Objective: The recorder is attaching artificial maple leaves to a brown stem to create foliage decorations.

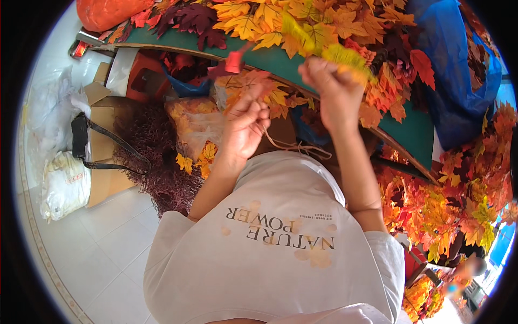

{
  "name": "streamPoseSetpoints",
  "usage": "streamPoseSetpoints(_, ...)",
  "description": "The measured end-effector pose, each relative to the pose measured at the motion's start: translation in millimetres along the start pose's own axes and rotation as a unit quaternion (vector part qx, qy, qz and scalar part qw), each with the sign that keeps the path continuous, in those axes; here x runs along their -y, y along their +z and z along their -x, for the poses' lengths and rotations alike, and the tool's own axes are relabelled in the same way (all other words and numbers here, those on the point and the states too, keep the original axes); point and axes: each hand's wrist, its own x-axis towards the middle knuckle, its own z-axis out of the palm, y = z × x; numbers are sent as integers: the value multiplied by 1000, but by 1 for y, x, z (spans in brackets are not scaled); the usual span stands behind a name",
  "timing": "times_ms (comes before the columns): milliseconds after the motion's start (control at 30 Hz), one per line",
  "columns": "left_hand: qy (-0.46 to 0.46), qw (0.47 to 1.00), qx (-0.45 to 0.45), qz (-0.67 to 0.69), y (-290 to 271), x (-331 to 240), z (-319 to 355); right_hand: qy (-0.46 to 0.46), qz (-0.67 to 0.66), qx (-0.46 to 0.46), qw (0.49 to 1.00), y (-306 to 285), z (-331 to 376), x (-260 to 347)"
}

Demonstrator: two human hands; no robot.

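Note:
My left hand is raised in front of my shirt, its fingers curled and slightly blurred. Whatever lies between them is too small to make out. Just above it shows a blurred red and maroon artificial leaf, and I cannot tell if the hand touches it. Over the table's near edge, my right hand has its fingers pinched together. A smeared yellow-green artificial leaf extends from the pinch. Another yellow-green leaf blurs above it, over a heap of orange and yellow maple leaves.
The leaves lie on a green-topped table. A blue plastic bag hangs at the right, above more leaf garlands. To the left stand a cardboard box with a black strap, dark wiry stems and a white sack.

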Motion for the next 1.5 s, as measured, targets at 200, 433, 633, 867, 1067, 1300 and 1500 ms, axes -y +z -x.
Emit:
streamPoseSetpoints(200,17,989,-42,-140,45,24,1,44,-44,-43,997,-5,38,-45)
streamPoseSetpoints(433,33,987,-17,-156,50,29,-7,106,-108,-52,987,-17,39,-47)
streamPoseSetpoints(633,40,990,-39,-133,50,32,-12,113,-110,-50,986,-19,37,-54)
streamPoseSetpoints(867,37,987,-47,-151,47,33,-15,111,-98,-45,988,-20,35,-57)
streamPoseSetpoints(1067,38,986,-36,-161,47,31,-19,141,-137,-60,979,-24,33,-60)
streamPoseSetpoints(1300,29,988,-42,-144,39,34,-21,99,-59,-55,992,-21,34,-61)
streamPoseSetpoints(1500,87,985,-80,-127,33,45,-20,68,-44,-53,995,-18,41,-68)
